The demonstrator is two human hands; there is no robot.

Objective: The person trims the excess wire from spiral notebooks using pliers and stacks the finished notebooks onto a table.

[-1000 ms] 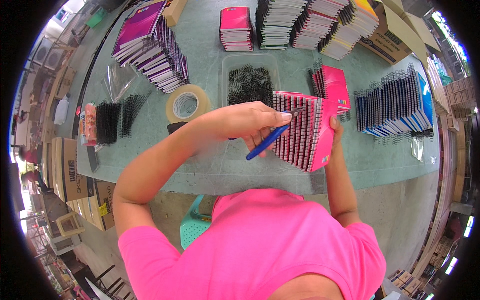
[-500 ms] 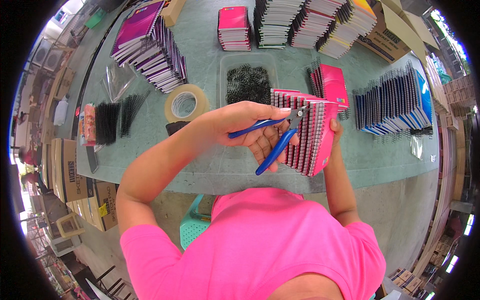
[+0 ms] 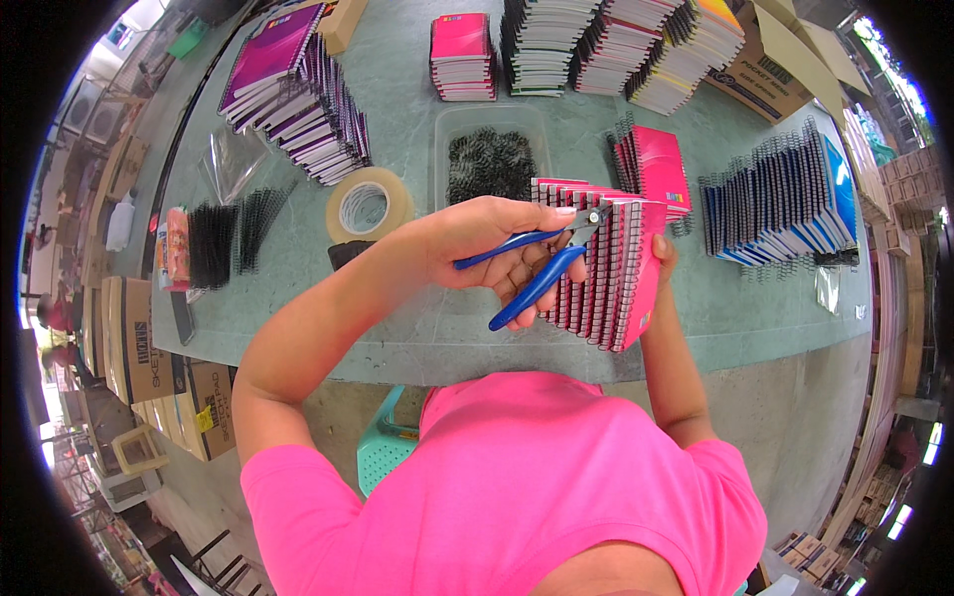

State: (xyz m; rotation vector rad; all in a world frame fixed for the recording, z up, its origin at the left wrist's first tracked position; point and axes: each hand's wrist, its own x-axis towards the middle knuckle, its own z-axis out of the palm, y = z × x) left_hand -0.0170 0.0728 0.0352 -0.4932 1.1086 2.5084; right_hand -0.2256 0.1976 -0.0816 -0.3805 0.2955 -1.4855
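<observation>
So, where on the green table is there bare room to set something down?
Bare patches lie between the purple spiral notebooks and the clear plastic tub, and between the right forearm and blue spiral notebooks. Crowded: left of the open brown cardboard box.

- Open cardboard box (image 3: 760,87), far right: dark capital lettering.
- Brown cartons (image 3: 136,333), left: bold dark capitals.
- Yellow label (image 3: 207,417) on the lower carton (image 3: 191,422): print too small.
- Pink notebooks (image 3: 661,164): small multicoloured letters on covers.
</observation>
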